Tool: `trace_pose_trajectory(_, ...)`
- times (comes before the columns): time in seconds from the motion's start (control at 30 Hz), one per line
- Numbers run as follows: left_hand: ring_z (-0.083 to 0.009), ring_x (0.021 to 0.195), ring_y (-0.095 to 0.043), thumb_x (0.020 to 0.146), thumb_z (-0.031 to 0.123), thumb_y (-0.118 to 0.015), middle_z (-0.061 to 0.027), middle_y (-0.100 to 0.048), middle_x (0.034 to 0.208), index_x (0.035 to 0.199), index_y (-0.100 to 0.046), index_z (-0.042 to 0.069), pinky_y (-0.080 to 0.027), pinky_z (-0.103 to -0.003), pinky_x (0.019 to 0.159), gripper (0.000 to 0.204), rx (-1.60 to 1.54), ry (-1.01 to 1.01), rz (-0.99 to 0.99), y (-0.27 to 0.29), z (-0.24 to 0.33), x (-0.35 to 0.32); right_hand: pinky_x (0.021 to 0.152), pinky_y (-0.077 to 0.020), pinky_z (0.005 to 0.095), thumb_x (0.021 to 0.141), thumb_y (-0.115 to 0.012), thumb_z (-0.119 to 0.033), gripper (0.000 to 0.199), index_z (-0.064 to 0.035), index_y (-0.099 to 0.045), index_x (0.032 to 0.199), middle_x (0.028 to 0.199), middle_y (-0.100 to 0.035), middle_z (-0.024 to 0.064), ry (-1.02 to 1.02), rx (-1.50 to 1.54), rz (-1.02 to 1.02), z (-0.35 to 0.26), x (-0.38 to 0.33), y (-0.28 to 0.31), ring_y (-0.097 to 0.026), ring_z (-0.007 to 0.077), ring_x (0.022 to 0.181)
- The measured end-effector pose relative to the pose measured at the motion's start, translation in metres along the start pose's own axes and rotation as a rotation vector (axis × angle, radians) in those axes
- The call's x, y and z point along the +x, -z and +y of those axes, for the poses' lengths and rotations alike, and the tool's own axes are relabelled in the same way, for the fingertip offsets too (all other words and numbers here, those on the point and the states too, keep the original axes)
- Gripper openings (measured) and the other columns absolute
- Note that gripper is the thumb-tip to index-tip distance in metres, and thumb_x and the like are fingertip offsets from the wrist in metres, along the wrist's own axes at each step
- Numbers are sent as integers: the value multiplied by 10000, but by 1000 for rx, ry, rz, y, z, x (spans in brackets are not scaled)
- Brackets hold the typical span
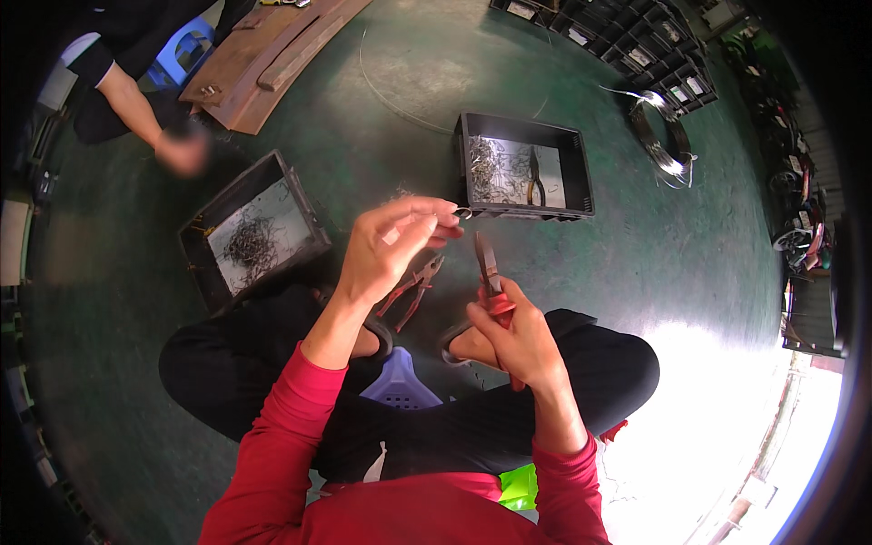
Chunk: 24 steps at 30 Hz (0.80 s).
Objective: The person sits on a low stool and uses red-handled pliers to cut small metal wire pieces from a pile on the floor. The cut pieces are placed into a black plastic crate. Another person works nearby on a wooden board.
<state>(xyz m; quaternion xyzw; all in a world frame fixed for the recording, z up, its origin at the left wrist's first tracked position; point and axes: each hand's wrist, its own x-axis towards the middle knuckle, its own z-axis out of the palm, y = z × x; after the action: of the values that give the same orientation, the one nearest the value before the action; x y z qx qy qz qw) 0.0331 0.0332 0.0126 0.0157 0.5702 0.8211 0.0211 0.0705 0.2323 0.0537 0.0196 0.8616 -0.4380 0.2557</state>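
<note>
My left hand (392, 241) pinches a small bent wire hook (464, 213) between thumb and fingertips, near the front wall of the far black crate (527, 216). Red-handled pliers (491, 272) are gripped in my right hand (520, 338), jaws pointing away from me and apart from the hook. A second pair of red-handled pliers (416, 289) lies on the floor below my left hand. Inside the far crate are many small wire pieces (487, 163) and dark-jawed pliers with yellowish handles (535, 182). The left black crate (304, 204) holds a heap of wire pieces (251, 245).
A coil of wire (656, 136) lies on the green floor (636, 263) at the right, near stacked black crates (627, 45). Another person's hand (183, 150) is at the upper left, near a wooden board (259, 64) and a blue stool (186, 50). A purple stool (400, 386) shows between my legs.
</note>
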Motion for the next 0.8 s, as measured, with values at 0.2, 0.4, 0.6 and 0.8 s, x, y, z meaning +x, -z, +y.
trace_pose_trajectory(0.2, -198, 870, -693, 941, 70, -597, -118, -688, 949, 1072, -658, -31, -559, -293, 774, 177, 62, -18, 82, -4, 0, 2, 673, -505, 341, 891, -652, -271, 496, 17, -486, 1259, 847, -665, 160, 10, -33, 34, 1, 1, -2, -668, 242, 650)
trace_pose_trajectory(0.4, -196, 858, -697, 933, 68, -608, -134, -694, 935, 1055, -661, -39, -569, -291, 754, 171, 75, 9, 103, -7, 1, -1, 745, -495, 378, 885, -650, -269, 501, 9, -479, 1266, 866, -670, 188, 104, -97, 100, 7, 7, -9, -675, 327, 749)
trace_pose_trajectory(0.6, -190, 845, -700, 924, 67, -620, -126, -699, 921, 1047, -662, -39, -565, -275, 744, 168, 116, 13, 116, -10, 1, -2, 773, -492, 388, 883, -645, -268, 493, 5, -482, 1260, 879, -672, 206, 50, -72, 75, 4, 10, -10, -676, 350, 815)
trace_pose_trajectory(0.8, -185, 834, -706, 923, 68, -621, -125, -707, 905, 1032, -665, -37, -557, -265, 728, 158, 168, 3, 152, -12, 1, -4, 804, -488, 401, 884, -640, -275, 499, 9, -478, 1260, 928, -671, 226, 53, -89, 81, 8, 13, -11, -668, 371, 884)
